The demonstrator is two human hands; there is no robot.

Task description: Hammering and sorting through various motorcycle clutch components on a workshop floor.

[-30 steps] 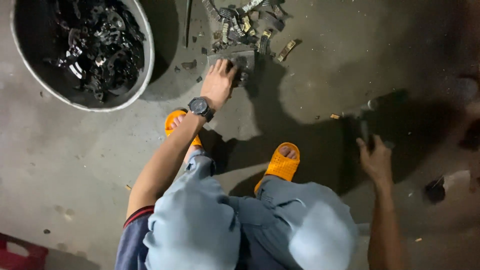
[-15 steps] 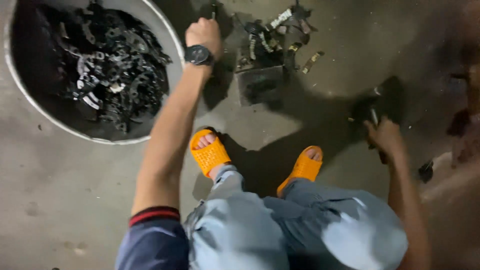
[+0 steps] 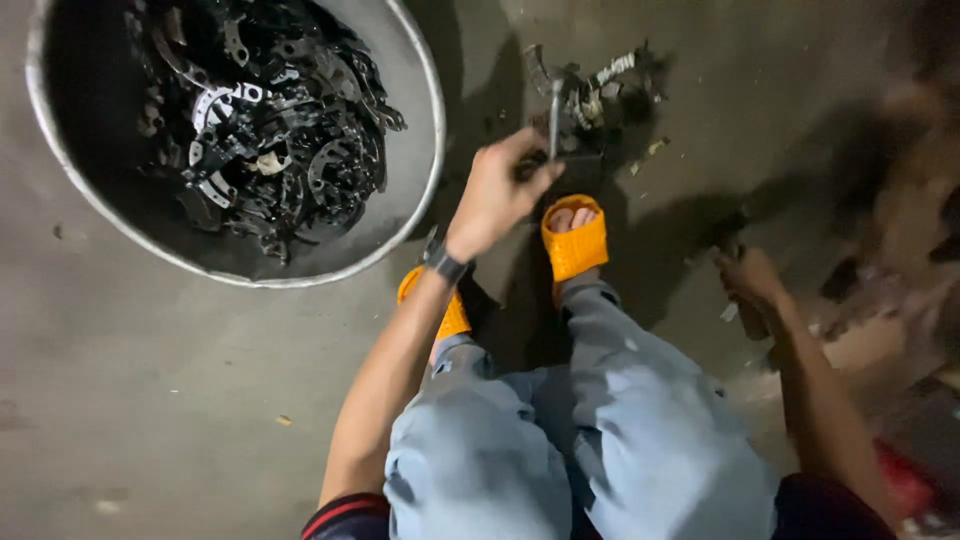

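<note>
My left hand (image 3: 495, 190), with a dark watch (image 3: 445, 263) on the wrist, is closed around a thin grey metal rod (image 3: 553, 112) that stands upright over a small pile of metal scrap (image 3: 592, 88) on the floor. My right hand (image 3: 752, 280) is lower at the right, blurred and in shadow, with its fingers curled around a dark tool (image 3: 738, 238) whose shape I cannot make out. My orange sandals (image 3: 574, 240) and light jeans (image 3: 600, 420) lie between the two hands.
A large round metal basin (image 3: 428, 190) full of black curved metal parts (image 3: 270, 130) takes up the upper left. The concrete floor (image 3: 150, 400) is grey and stained. Blurred clutter and a red object (image 3: 905, 480) lie at the right edge.
My left hand moved from the scrap pile up past the basin's edge and now holds the metal rod upright near my foot. The right hand stayed low at the right.
</note>
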